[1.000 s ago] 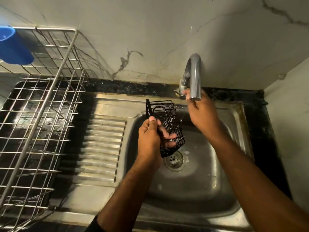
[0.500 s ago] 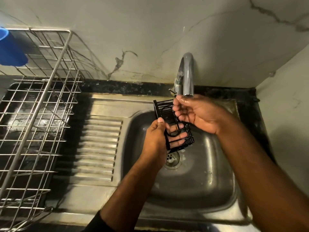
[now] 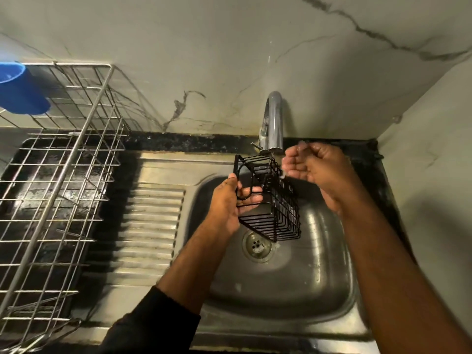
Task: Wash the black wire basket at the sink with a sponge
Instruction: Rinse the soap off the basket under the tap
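Note:
My left hand (image 3: 227,203) grips the black wire basket (image 3: 270,198) by its left side and holds it tilted over the steel sink bowl (image 3: 319,264), just under the spout of the curved tap (image 3: 274,121). A thin stream of water falls from the spout onto the basket's upper edge. My right hand (image 3: 314,167) hovers to the right of the basket with wet, loosely curled fingers and nothing in it. No sponge is in view.
The drain (image 3: 256,245) lies below the basket. A ribbed draining board (image 3: 150,226) sits left of the bowl. A metal dish rack (image 3: 56,180) fills the left side, with a blue cup (image 3: 21,90) on its back corner. Marble walls close off the back and right.
My right hand left the tap, came down to the basket, then drew back to its right. My left hand raised the basket closer under the spout, where water now falls on it.

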`<state>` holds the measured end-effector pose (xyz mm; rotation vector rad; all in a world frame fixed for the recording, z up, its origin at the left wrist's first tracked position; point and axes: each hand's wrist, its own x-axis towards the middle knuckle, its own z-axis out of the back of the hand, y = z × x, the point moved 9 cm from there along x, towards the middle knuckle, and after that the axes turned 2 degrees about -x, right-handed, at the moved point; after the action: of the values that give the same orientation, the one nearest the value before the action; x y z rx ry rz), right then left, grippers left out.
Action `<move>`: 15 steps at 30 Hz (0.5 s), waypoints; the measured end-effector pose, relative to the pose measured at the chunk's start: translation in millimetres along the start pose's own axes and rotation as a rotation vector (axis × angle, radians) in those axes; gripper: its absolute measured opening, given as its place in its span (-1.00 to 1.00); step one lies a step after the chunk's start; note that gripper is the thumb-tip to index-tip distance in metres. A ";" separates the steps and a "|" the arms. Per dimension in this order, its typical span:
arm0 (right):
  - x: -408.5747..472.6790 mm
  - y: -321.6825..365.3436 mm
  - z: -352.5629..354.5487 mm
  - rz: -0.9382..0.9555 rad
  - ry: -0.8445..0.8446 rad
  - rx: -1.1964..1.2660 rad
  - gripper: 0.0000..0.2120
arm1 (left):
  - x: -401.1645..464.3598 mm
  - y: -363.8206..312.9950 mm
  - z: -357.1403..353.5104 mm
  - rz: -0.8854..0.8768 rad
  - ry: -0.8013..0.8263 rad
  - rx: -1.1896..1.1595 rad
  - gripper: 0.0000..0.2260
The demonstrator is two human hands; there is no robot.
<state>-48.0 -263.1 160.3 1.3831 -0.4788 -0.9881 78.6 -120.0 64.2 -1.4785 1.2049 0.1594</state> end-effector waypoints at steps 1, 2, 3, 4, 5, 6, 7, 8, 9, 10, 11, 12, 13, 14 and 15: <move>0.4 -1.9 2.3 -0.001 -0.013 0.017 -0.74 | 1.1 2.7 4.3 0.006 -0.013 0.004 -0.64; -0.6 -2.8 -0.2 -0.005 0.007 0.046 -0.71 | 2.2 5.9 8.6 0.015 -0.024 0.009 -0.64; -1.7 -5.1 -3.7 -0.015 0.027 0.092 -0.68 | 3.0 9.7 13.4 0.023 -0.035 0.009 -0.64; -2.3 -7.4 -7.0 -0.030 0.030 0.146 -0.66 | 4.4 14.0 18.3 0.030 -0.047 0.001 -0.63; -1.5 -8.3 -9.0 -0.038 0.019 0.176 -0.66 | 5.9 18.2 23.6 0.035 -0.061 -0.013 -0.63; 0.3 -8.1 -12.5 -0.046 0.020 0.190 -0.66 | 6.7 21.8 28.9 0.037 -0.078 -0.031 -0.63; 1.8 -7.1 -19.4 -0.059 0.048 0.206 -0.67 | 6.5 24.2 34.4 0.038 -0.094 -0.048 -0.62; 3.1 -5.8 -28.7 -0.081 0.091 0.257 -0.68 | 6.2 25.9 39.5 0.038 -0.105 -0.064 -0.62; 5.3 -6.0 -36.5 -0.112 0.121 0.335 -0.68 | 5.8 27.6 44.8 0.037 -0.114 -0.077 -0.60; 7.8 -5.8 -43.4 -0.150 0.135 0.425 -0.70 | 5.7 29.4 50.5 0.037 -0.124 -0.094 -0.59; 10.3 -5.3 -49.1 -0.186 0.145 0.490 -0.71 | 5.3 31.2 56.5 0.037 -0.133 -0.113 -0.58; 11.4 -3.7 -56.9 -0.218 0.175 0.517 -0.74 | 4.4 31.7 62.1 0.037 -0.139 -0.133 -0.57; 12.5 -2.7 -63.8 -0.237 0.213 0.506 -0.77 | 3.5 31.4 66.6 0.038 -0.138 -0.152 -0.56; 13.9 -2.1 -68.5 -0.245 0.238 0.505 -0.79 | 3.4 31.5 69.6 0.041 -0.133 -0.169 -0.55; 17.0 -2.7 -70.7 -0.246 0.229 0.518 -0.81 | 3.8 31.9 73.3 0.045 -0.127 -0.185 -0.54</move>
<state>16.2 -234.9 140.7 2.0351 -0.4132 -0.9194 94.3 -57.6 16.6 -1.5768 1.1444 0.3987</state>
